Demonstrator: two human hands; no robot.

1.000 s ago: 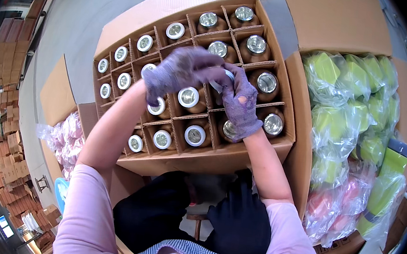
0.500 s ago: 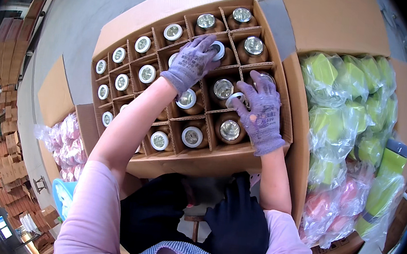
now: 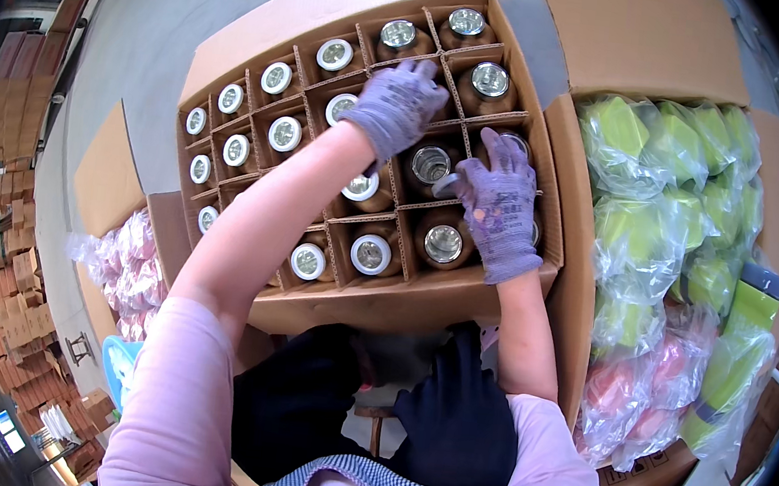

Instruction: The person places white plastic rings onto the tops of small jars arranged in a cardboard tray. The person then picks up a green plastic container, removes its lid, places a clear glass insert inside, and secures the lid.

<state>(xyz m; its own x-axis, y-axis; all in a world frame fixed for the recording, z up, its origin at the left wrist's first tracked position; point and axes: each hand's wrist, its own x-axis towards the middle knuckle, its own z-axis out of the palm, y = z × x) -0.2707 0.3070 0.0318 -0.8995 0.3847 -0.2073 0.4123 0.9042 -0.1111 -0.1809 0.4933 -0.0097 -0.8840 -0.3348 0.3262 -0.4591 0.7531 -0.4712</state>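
Bottle (image 3: 431, 164), bare and silver-mouthed, stands in the carton (image 3: 402, 308) beside the right hand (image 3: 500, 207), whose half-curled grip seems to pinch one ring (image 3: 446, 186) (edge-on, blurred). A loose pinch could drop it between bottles. The left hand (image 3: 399, 104) curls downward, fingertips hidden, so I cannot tell its hold. Countable: twelve white-ringed bottles (image 3: 370, 255), six bare ones, two hands.
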